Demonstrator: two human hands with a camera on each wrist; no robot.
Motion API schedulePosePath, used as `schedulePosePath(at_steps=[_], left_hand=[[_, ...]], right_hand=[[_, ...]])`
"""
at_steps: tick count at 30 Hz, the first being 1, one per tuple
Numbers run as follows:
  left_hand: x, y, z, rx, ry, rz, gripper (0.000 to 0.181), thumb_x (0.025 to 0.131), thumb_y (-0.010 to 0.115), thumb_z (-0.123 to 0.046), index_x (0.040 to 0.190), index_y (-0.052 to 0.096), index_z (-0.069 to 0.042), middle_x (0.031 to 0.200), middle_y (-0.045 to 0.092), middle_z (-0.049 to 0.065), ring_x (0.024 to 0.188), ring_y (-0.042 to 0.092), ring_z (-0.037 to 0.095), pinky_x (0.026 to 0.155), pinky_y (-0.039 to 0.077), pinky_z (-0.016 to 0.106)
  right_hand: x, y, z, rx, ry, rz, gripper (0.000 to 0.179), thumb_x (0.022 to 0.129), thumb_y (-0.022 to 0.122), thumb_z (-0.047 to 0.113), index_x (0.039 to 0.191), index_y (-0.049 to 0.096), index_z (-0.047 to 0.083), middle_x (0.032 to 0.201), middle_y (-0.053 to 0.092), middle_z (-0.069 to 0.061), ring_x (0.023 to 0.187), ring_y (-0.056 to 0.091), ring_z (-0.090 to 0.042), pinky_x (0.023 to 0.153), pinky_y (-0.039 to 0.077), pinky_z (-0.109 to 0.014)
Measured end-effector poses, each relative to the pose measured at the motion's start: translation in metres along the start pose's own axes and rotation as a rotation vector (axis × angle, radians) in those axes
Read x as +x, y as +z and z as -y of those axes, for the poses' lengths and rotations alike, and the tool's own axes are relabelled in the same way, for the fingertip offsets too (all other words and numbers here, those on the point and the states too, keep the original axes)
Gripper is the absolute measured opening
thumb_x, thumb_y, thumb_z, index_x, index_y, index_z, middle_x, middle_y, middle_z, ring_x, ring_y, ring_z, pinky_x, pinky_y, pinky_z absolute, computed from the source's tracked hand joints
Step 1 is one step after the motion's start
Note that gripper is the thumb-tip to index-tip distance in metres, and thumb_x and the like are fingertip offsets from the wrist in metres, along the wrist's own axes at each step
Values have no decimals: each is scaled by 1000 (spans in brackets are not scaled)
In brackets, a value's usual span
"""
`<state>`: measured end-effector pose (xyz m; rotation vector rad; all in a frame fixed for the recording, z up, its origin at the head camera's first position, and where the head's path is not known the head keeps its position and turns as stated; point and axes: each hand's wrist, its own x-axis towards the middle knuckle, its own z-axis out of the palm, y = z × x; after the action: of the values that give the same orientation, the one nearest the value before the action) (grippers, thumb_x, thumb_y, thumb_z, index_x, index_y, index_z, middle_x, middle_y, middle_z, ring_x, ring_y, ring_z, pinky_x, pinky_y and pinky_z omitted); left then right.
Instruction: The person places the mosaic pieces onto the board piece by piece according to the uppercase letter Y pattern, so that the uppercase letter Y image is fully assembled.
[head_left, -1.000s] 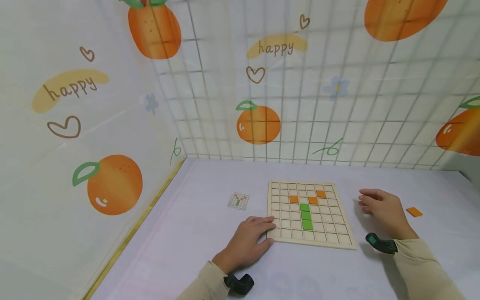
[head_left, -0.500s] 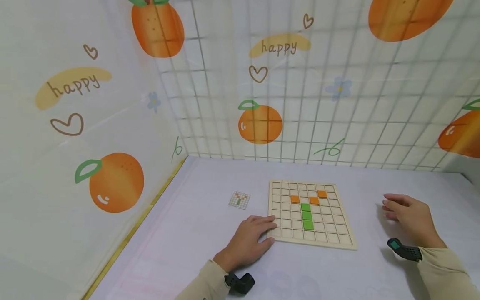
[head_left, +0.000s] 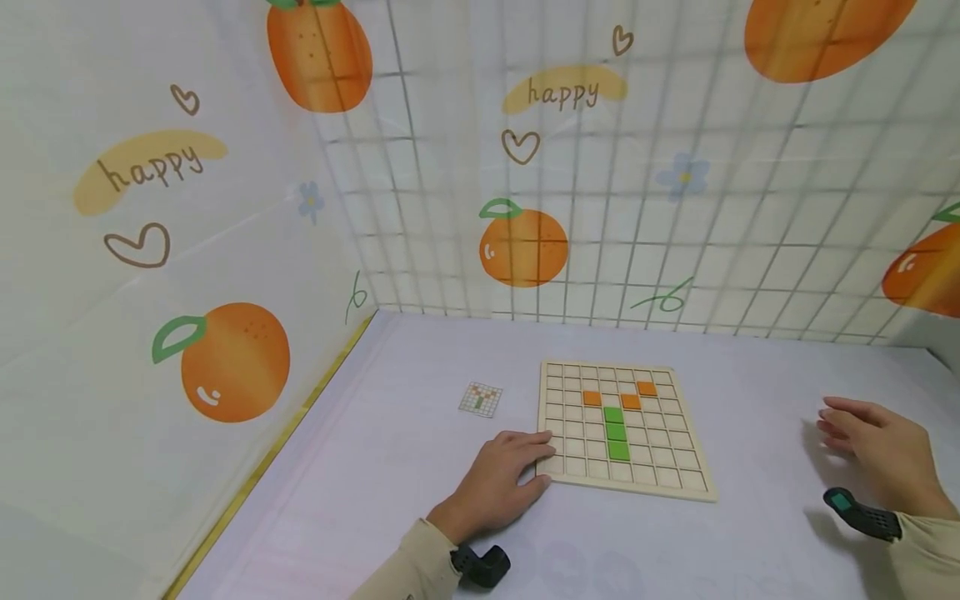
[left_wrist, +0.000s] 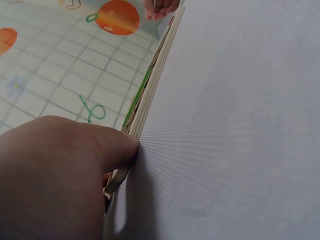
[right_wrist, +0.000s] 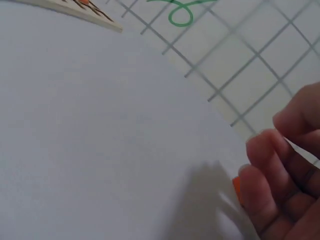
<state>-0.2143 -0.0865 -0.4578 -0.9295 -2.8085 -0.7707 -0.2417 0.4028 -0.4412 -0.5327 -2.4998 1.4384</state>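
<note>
A square wooden grid board (head_left: 660, 437) lies on the table, with orange tiles (head_left: 592, 399) and a column of green tiles (head_left: 616, 432) set in its squares. My left hand (head_left: 495, 483) rests at the board's near left corner, fingertips on the left border and thumb against the edge; in the left wrist view the thumb (left_wrist: 117, 147) touches the board's side. Well to the right of the board, my right hand (head_left: 877, 442) hovers over the table with fingers loosely bent, holding nothing visible. Behind its fingers, the right wrist view shows part of an orange tile (right_wrist: 237, 190).
Left of the board lies a small card (head_left: 481, 400) printed with a similar coloured grid pattern. White curtains with printed oranges (head_left: 523, 248) stand behind and to the left, with a wire grid at the back. A yellow strip (head_left: 277, 446) runs along the table's left edge.
My right hand has moved rightward, away from the board, and now hides the loose orange tile from the head view. The left hand stays at the board's corner.
</note>
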Motion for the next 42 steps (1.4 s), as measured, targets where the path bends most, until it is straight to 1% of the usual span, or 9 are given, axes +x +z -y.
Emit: schedulePosePath(at_steps=[2, 6, 11, 14, 17, 21, 26, 36, 42], left_hand=[[1, 0, 0, -1, 2, 0, 38, 99, 60, -31, 136, 63, -19, 151, 48, -10, 134, 44, 14, 110, 38, 43], [1, 1, -1, -1, 3, 1, 38, 99, 60, -31, 136, 63, -19, 151, 48, -10, 134, 44, 14, 109, 38, 44], [2, 2, -2, 6, 7, -1, 38, 99, 59, -31, 135, 64, -19, 150, 48, -10, 133, 45, 14, 109, 38, 43], [2, 2, -3, 6, 9, -2, 37, 99, 59, -30, 134, 64, -19, 150, 49, -10, 133, 45, 14, 108, 38, 43], [2, 2, -3, 1, 14, -4, 37, 99, 60, -30, 134, 65, -18, 150, 49, -10, 133, 45, 14, 108, 38, 43], [2, 2, -4, 5, 20, -9, 38, 98, 60, -29, 134, 65, -18, 150, 49, -9, 133, 45, 15, 108, 39, 43], [2, 2, -3, 10, 9, -3, 38, 99, 60, -30, 135, 64, -18, 150, 48, -10, 134, 45, 14, 109, 38, 43], [1, 2, 0, 9, -4, 7, 39, 99, 59, -31, 136, 63, -19, 151, 48, -10, 134, 44, 15, 110, 38, 44], [0, 1, 1, 13, -6, 10, 39, 99, 59, -31, 136, 63, -19, 151, 47, -10, 134, 44, 15, 110, 37, 43]], right_hand=[[0, -6, -1, -20, 10, -13, 61, 105, 50, 38, 144, 43, -10, 86, 55, 23, 69, 56, 5, 55, 51, -14], [2, -15, -2, -66, 71, -17, 63, 106, 46, 39, 148, 38, -7, 121, 60, -18, 79, 58, -10, 55, 50, -16], [6, -20, -4, -47, 218, -27, 60, 108, 39, 39, 157, 30, 5, 155, 33, -29, 104, 55, -36, 92, 54, -42], [8, -22, -8, -12, 249, -59, 53, 108, 38, 35, 156, 34, 13, 156, 32, -27, 88, 58, -19, 95, 53, -43], [8, -22, -12, -37, 223, -84, 50, 108, 39, 30, 154, 38, 9, 152, 37, -30, 76, 50, -3, 69, 53, -26], [6, -21, -16, -119, 174, -84, 54, 107, 39, 24, 152, 34, -5, 146, 40, -34, 85, 55, -22, 55, 40, -21], [10, -19, -21, -218, 166, -41, 55, 107, 40, 22, 151, 31, -10, 144, 37, -38, 108, 50, -47, 65, 41, -31], [17, -9, -27, -360, 51, 14, 48, 102, 53, 18, 134, 45, -18, 133, 42, -43, 116, 40, -54, 89, 41, -64], [16, -6, -24, -401, 58, 33, 46, 102, 52, 15, 132, 45, -20, 134, 41, -44, 120, 38, -56, 96, 38, -67]])
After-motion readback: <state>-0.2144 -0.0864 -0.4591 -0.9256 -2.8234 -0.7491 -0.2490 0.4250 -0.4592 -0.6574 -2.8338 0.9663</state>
